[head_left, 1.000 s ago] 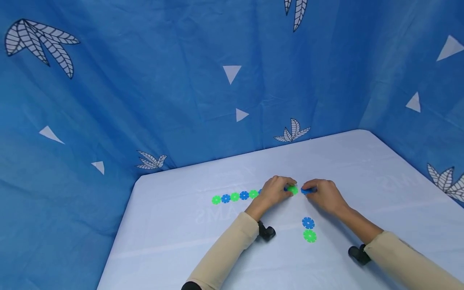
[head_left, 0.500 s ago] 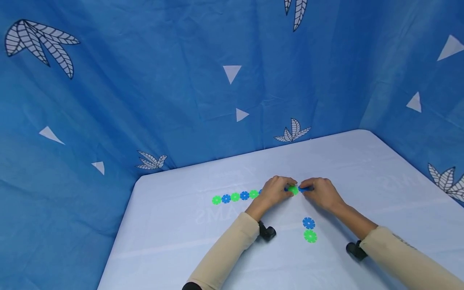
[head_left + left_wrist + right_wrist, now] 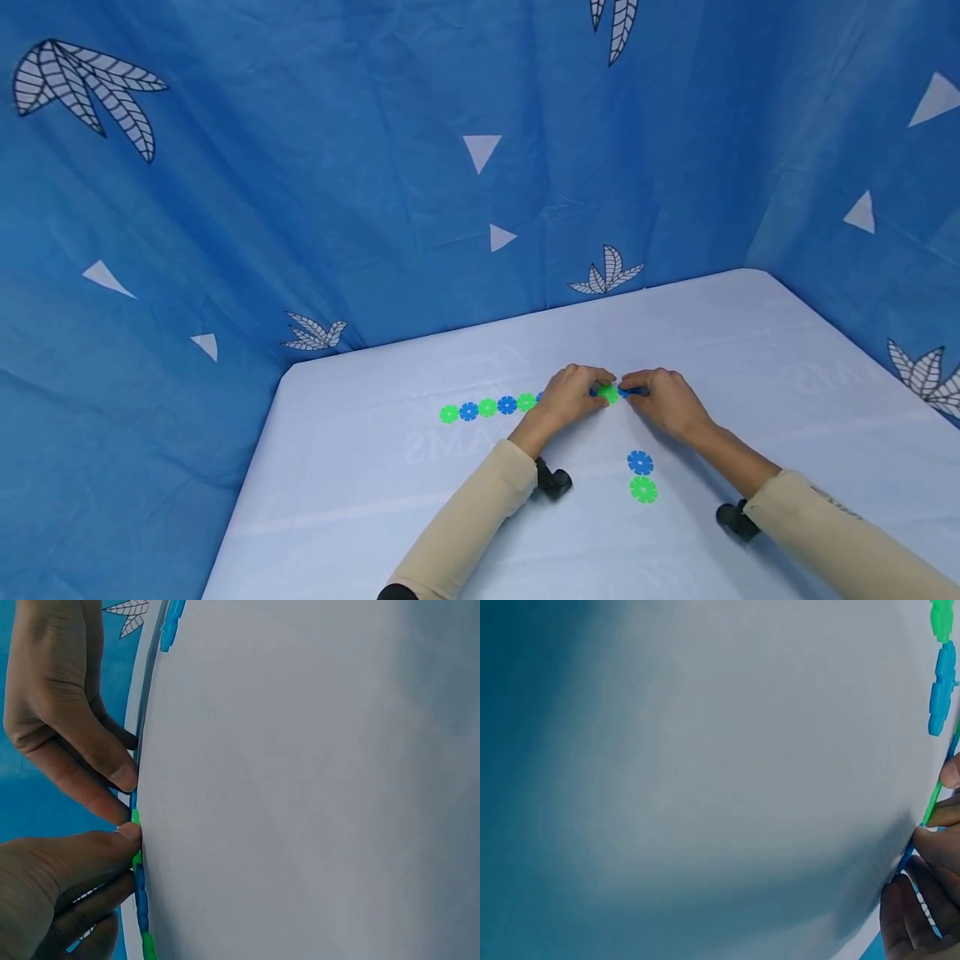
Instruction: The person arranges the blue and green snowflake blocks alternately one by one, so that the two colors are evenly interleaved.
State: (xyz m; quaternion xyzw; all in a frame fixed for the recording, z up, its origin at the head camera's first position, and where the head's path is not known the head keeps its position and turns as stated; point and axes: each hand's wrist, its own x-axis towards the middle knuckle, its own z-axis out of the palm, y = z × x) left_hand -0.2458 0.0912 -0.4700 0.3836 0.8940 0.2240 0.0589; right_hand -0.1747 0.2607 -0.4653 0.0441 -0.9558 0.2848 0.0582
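A row of alternating green and blue notched plastic discs [image 3: 487,407] lies on the table and passes behind my left hand [image 3: 570,394]. That hand pinches the green disc [image 3: 608,395] at the row's right end, its thumb on the near edge in the left wrist view. My right hand [image 3: 669,403] pinches a blue disc [image 3: 632,391] between thumb and fingers, its edge against the green one. In the right wrist view, the blue disc [image 3: 906,856] and green disc [image 3: 932,804] stand edge to edge; whether their slots interlock cannot be told. Fingers hide most of the blue disc.
Closer to me on the white table [image 3: 337,475] lie a loose blue disc [image 3: 640,462] and a loose green disc [image 3: 643,489], one behind the other. A blue patterned curtain [image 3: 390,208] hangs along the table's far side and around its sides.
My right hand has moved left, bringing the blue disc from a small gap away up against the green disc. The left hand has kept its place. Little differs over the last half second.
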